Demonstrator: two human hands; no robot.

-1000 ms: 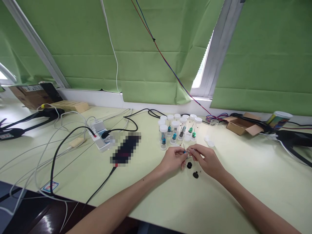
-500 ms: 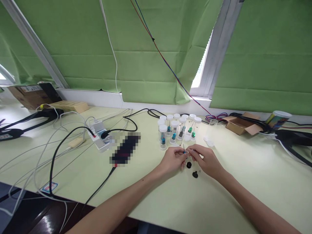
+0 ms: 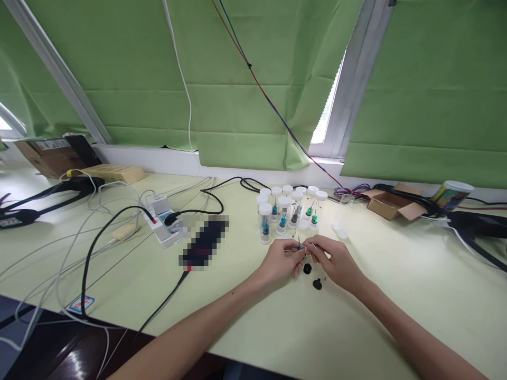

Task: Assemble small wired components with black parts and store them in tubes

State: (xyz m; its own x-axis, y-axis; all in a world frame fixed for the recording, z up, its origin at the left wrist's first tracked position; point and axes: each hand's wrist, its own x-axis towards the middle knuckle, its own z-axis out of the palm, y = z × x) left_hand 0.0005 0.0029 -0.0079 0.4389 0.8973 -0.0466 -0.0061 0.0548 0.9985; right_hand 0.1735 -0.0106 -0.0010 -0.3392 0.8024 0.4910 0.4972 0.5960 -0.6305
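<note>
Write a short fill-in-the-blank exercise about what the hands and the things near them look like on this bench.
1. The left hand and the right hand pinch one small blue part ____ them.
2. The clear vials beyond the hands wear caps coloured ____.
3. Two small black discs lie on the ____ table just below the right hand.
4. The open cardboard box stands to the ____ of the vials.

Missing words: between; white; pale green; right

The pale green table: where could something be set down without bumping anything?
Bare table lies right of the right hand, before the cardboard box. Crowded: the capped vials behind both hands, the left hand, and cables around the power strip.
</note>
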